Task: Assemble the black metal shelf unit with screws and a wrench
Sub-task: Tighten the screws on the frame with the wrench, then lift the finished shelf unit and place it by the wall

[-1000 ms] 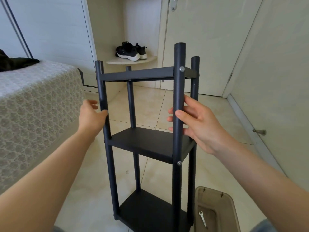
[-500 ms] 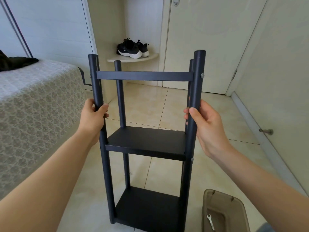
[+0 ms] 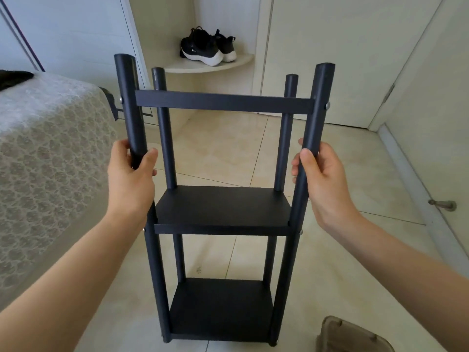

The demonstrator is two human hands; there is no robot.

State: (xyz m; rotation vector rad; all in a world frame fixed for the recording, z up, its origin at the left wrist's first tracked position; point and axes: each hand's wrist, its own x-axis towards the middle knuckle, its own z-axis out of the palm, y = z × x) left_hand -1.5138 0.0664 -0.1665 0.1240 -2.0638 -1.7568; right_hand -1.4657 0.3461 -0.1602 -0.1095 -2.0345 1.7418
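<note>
The black metal shelf unit [image 3: 223, 209] stands upright on the tiled floor in front of me, with three black shelves between four round posts. Silver screw heads show on the front posts at the top and middle shelves. My left hand [image 3: 130, 179] is wrapped around the front left post, just above the middle shelf. My right hand [image 3: 322, 179] grips the front right post at the same height. The wrench is out of sight.
A bed with a patterned cover [image 3: 43, 174] stands close on the left. A brown plastic bin [image 3: 352, 336] sits at the bottom right by the shelf's foot. Closed doors and a wall are on the right, with a doorstop [image 3: 442, 205]. Black sneakers [image 3: 206, 48] rest on a corner ledge.
The shelf unit has been turned to face me squarely. Both hands went from loosely touching the posts to gripping the two front posts. The wrench in the bin has left the view.
</note>
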